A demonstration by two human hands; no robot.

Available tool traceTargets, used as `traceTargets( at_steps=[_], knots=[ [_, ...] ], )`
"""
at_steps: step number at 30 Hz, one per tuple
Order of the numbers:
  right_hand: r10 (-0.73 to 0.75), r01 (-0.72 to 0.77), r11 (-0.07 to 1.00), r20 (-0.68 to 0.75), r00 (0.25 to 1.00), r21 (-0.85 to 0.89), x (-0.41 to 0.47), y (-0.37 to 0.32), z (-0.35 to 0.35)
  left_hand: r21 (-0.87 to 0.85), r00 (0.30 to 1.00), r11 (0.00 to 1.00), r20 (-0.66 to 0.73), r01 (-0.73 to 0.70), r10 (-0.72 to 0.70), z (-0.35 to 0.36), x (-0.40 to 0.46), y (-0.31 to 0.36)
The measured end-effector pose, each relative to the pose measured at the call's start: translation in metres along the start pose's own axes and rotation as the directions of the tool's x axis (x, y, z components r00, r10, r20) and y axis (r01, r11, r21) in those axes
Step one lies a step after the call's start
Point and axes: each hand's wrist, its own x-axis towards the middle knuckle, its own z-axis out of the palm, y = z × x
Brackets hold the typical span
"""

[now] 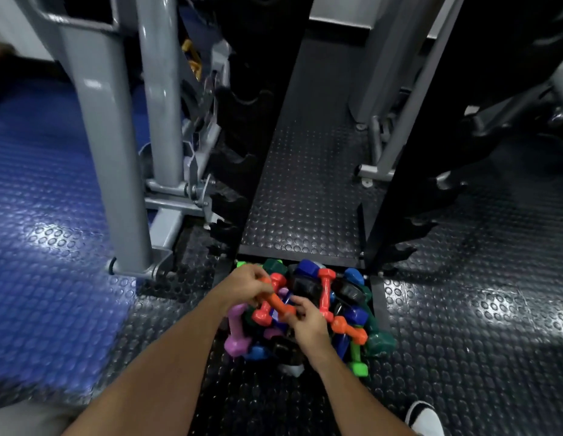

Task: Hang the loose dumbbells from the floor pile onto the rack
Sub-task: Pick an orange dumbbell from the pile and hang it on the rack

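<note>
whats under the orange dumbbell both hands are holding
Under the orange dumbbell, held by the left hand and right hand, lie a red dumbbell, a purple one and blue ones. Whatever sits deeper in the pile is covered.

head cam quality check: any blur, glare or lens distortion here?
Head view: motion blur smears the blue mat lower left; ceiling-light glare patches on the studded black floor; wide-angle bends the grey posts; black rack underexposed; hands and orange dumbbell fairly sharp.
</note>
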Motion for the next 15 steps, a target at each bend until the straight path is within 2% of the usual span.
traceTargets(
  at_steps=[2,6,11,15],
  knots=[
    [-0.014,0.018,0.993,-0.033,0.999,0.12,-0.003,-0.021,-0.014,-0.089,0.999,0.996,0.032,-0.028,0.031,-0.015,-0.015,0.015],
    [-0.088,0.119,0.966,-0.142,0.986,0.231,-0.002,-0.077,-0.039,-0.292,0.992,0.951,0.04,-0.104,0.121,-0.042,-0.053,0.058],
    [-0.273,0.339,0.917,-0.289,0.918,0.209,-0.015,-0.18,-0.078,-0.446,0.952,0.851,-0.002,-0.275,0.307,-0.076,-0.113,0.127],
    [-0.458,0.519,0.839,-0.305,0.835,0.161,-0.037,-0.26,-0.108,-0.417,0.886,0.784,-0.165,-0.46,0.433,-0.098,-0.166,0.186]
  ],
)
